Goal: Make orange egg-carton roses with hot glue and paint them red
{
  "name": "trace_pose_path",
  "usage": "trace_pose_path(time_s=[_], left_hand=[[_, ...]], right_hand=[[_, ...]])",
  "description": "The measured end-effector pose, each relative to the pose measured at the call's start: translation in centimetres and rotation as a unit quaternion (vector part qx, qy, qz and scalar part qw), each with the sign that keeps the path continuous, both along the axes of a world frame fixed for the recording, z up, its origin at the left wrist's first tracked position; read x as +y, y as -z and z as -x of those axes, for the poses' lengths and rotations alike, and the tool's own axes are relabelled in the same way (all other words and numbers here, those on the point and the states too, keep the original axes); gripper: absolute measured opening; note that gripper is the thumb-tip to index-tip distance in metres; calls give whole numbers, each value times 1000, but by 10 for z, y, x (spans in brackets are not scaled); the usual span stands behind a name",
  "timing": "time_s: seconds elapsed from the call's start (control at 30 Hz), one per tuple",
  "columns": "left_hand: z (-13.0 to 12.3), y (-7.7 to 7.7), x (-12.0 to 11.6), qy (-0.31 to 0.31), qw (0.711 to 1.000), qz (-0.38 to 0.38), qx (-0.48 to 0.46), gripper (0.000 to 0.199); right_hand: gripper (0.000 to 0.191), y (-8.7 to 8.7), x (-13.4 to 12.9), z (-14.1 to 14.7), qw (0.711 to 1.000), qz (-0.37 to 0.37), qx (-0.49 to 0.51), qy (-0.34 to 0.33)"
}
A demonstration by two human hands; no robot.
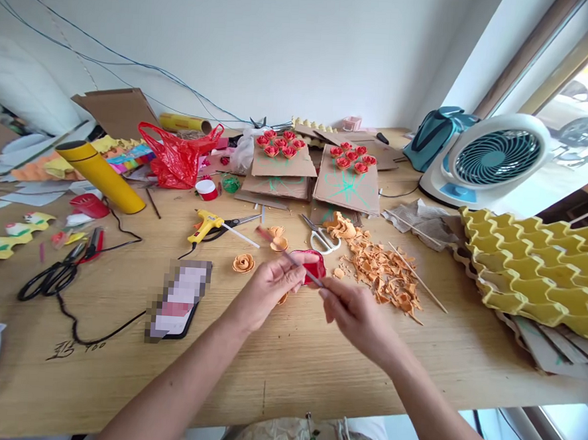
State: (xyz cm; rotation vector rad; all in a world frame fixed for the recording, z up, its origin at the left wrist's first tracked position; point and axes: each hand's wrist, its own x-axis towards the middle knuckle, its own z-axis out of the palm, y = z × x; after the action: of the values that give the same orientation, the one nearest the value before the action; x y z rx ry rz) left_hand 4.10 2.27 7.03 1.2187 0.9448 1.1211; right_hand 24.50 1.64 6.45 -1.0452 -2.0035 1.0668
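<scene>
A thin paintbrush [314, 277] slants between my two hands, its reddish, blurred end up and to the left. My right hand [353, 310] is closed around the lower end of the handle. With fingers pinched together, my left hand [273, 282] grips the brush further up. Just behind them lies a red dish [316, 266], partly hidden by the hands. Orange paper roses are near my left hand: one rose [243, 263] to its left, another flower [277, 239] beyond it, and a third mostly covered underneath.
Orange scraps [385, 272] and white scissors [323, 238] lie right of centre. Red roses [281, 143] stand on cardboard behind. A glue gun [206, 226], phone [179, 302] and black scissors [54, 275] are leftward. Yellow egg trays [535, 268] and a fan [497, 159] occupy the right.
</scene>
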Motion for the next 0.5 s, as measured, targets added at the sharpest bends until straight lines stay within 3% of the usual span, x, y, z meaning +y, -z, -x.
trace_pose_path(time_s=[0.07,0.13,0.23,0.3,0.37,0.5], left_hand=[[-7,8,-14,-51,995,40,-76,31],[-10,15,-27,-85,979,94,-158,29],[-11,19,-42,-74,937,195,-281,29],[-16,19,-51,-49,907,249,-337,29],[-26,18,-56,-41,892,266,-363,29],[-44,20,-59,-36,905,230,-357,41]], right_hand=[[24,2,-18,3,1000,-9,3,-17],[30,2,-35,1,999,-9,25,-22],[48,0,-52,-3,988,-15,104,-112],[42,1,-56,-1,977,-54,153,-140],[27,5,-53,5,976,-106,161,-102],[15,10,-38,12,975,-177,133,-24]])
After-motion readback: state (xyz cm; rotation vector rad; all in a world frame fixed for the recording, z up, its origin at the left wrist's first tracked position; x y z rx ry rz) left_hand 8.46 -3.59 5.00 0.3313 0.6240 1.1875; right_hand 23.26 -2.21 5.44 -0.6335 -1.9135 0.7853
